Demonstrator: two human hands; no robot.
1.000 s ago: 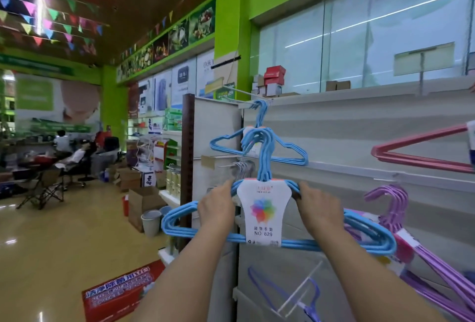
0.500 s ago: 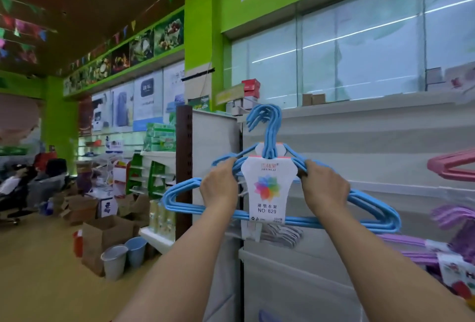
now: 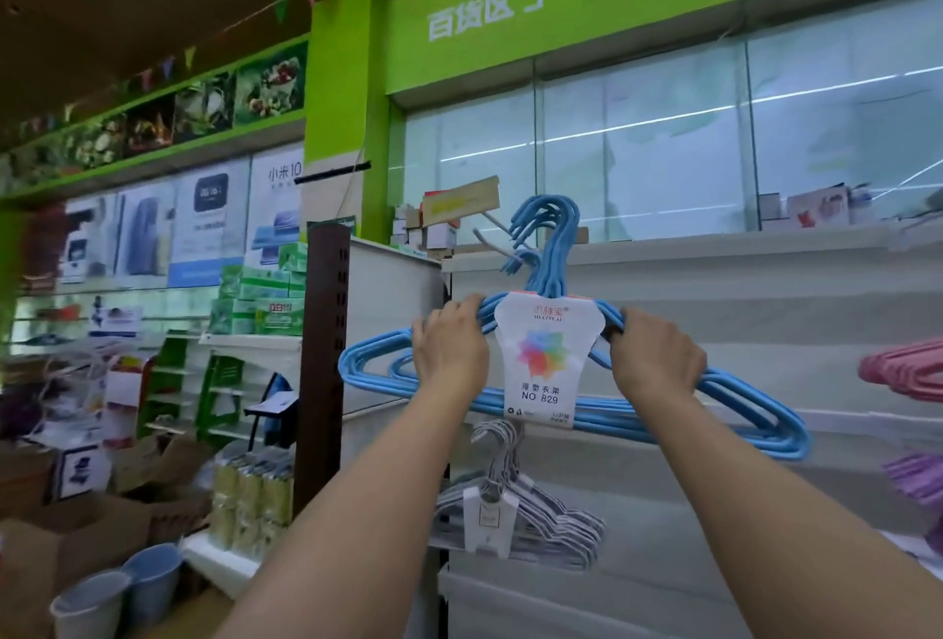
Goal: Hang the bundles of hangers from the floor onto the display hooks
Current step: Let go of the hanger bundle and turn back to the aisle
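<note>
Your left hand [image 3: 449,350] and right hand [image 3: 655,358] are both wrapped around the shoulders of the blue hanger bundle [image 3: 571,373], either side of its white label [image 3: 543,358], holding it up with its hooks right by the display hook [image 3: 492,230]. A white hanger bundle [image 3: 515,516] hangs just below.

The scene is lit evenly and fairly brightly by overhead strip lights, which are seen reflected as thin white streaks in the glass panels [image 3: 663,153]. The ceiling [image 3: 127,0] at upper left is left dim. Soft motion blur is spread throughout, and straight lines are bowed by wide-angle distortion toward the edges
</note>
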